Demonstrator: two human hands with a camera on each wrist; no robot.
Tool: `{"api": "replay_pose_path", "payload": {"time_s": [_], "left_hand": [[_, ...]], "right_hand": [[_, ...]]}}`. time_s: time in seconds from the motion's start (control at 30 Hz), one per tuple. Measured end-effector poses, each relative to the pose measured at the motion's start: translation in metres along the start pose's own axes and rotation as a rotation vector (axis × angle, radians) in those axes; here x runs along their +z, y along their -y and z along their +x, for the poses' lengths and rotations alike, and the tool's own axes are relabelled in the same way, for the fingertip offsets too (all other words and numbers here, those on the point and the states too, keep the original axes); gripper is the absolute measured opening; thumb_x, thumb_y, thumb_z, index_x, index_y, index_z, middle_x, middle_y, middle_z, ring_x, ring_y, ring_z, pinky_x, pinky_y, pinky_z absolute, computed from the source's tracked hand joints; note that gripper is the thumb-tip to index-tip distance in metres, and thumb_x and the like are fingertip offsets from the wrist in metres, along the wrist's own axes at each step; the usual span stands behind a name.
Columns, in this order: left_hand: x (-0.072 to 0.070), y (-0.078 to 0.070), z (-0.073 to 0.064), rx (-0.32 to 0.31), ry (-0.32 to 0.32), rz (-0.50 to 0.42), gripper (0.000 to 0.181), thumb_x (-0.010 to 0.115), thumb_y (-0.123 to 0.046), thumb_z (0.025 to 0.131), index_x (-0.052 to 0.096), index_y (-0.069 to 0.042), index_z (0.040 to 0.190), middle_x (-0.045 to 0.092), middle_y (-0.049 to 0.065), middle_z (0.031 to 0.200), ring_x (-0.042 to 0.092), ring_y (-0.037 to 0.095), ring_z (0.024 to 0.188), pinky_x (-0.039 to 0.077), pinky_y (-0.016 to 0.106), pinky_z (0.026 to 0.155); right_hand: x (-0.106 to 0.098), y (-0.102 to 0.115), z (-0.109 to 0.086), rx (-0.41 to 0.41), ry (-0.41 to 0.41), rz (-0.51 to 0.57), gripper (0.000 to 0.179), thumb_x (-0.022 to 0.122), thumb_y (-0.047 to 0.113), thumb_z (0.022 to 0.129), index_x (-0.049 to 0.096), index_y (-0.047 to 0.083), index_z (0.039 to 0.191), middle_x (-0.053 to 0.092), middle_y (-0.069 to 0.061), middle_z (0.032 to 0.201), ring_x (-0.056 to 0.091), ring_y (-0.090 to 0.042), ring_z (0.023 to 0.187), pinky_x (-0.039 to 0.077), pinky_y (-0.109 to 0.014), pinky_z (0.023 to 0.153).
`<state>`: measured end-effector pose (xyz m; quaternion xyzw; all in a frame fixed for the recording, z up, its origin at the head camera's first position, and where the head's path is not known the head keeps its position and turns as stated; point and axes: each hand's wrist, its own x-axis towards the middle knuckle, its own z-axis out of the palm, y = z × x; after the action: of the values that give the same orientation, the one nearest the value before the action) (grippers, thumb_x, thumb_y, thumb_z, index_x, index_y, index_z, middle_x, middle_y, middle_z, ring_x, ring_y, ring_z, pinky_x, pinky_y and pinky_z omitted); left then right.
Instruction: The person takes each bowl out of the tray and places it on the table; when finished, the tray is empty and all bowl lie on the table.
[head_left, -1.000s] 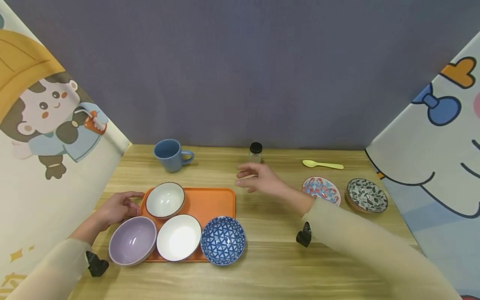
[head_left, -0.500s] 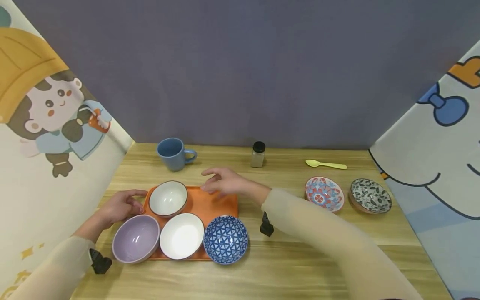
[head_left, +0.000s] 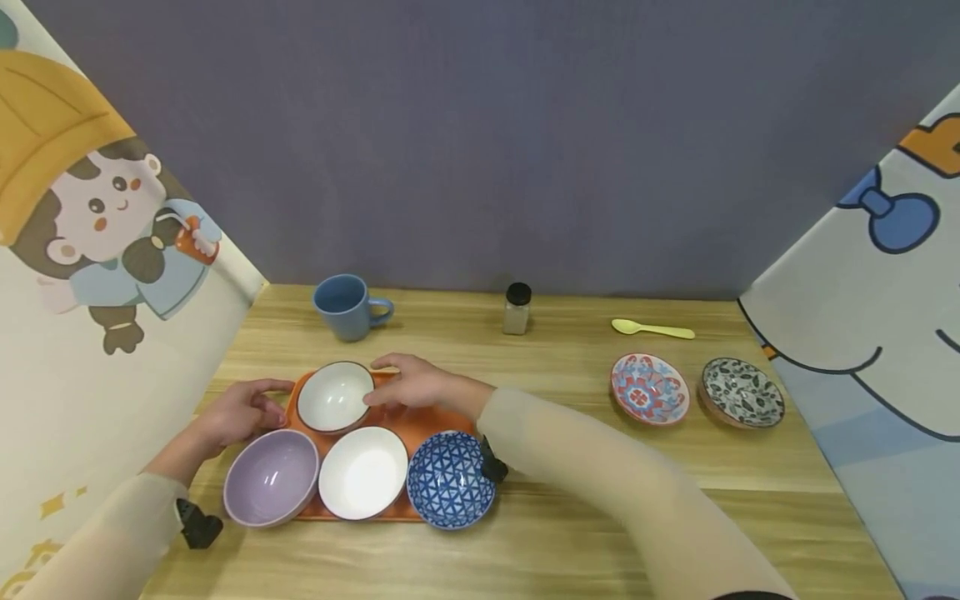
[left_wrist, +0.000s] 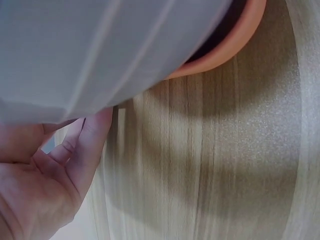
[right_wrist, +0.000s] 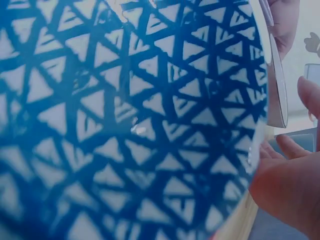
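My right hand has its fingers at the right side of a white bowl with a dark rim, thumb apart from the other fingers. In the right wrist view a blue triangle-patterned bowl fills most of the frame beside that hand. My left hand is at the left edge of an orange tray, index finger stretched toward its corner. A purple bowl lies just in front of this hand and hides its fingertips in the left wrist view. A plain white bowl stands between the purple and blue bowls.
Behind the tray stand a blue mug and a small black-capped jar. To the right are a yellow spoon, a red-and-blue patterned bowl and a leaf-patterned bowl. A grey panel closes off the back.
My right hand has moved left from near the jar, across the tray, to the dark-rimmed white bowl. The left hand and the bowls keep their places.
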<state>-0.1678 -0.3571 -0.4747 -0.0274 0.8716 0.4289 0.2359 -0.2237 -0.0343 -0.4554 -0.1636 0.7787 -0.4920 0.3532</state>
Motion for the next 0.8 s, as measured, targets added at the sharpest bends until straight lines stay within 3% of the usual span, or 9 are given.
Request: {"api": "replay_pose_path", "payload": {"time_s": [0.17, 0.37, 0.8], "left_hand": [[0.000, 0.000, 0.000, -0.005, -0.004, 0.004, 0.058, 0.058, 0.008, 0.094, 0.041, 0.008, 0.149, 0.070, 0.015, 0.098, 0.067, 0.022, 0.082, 0.055, 0.033, 0.061], [0.001, 0.001, -0.001, -0.007, -0.005, -0.006, 0.058, 0.059, 0.008, 0.094, 0.041, 0.008, 0.149, 0.070, 0.017, 0.099, 0.067, 0.021, 0.082, 0.056, 0.033, 0.062], [0.000, 0.002, 0.000, -0.004, -0.004, -0.001, 0.059, 0.060, 0.008, 0.094, 0.040, 0.009, 0.150, 0.069, 0.016, 0.099, 0.067, 0.021, 0.082, 0.056, 0.033, 0.061]], "right_hand": [[0.006, 0.000, 0.005, 0.003, -0.030, -0.001, 0.073, 0.080, 0.033, 0.089, 0.047, 0.019, 0.153, 0.053, -0.009, 0.151, 0.062, -0.023, 0.125, 0.051, -0.040, 0.106], [0.009, -0.003, 0.008, 0.034, -0.008, 0.104, 0.074, 0.082, 0.021, 0.088, 0.047, 0.015, 0.153, 0.064, -0.014, 0.136, 0.072, -0.023, 0.103, 0.058, -0.038, 0.093], [0.013, -0.007, 0.013, 0.045, 0.034, 0.204, 0.070, 0.077, 0.015, 0.091, 0.046, 0.018, 0.154, 0.062, -0.010, 0.133, 0.073, -0.027, 0.102, 0.059, -0.046, 0.091]]}}
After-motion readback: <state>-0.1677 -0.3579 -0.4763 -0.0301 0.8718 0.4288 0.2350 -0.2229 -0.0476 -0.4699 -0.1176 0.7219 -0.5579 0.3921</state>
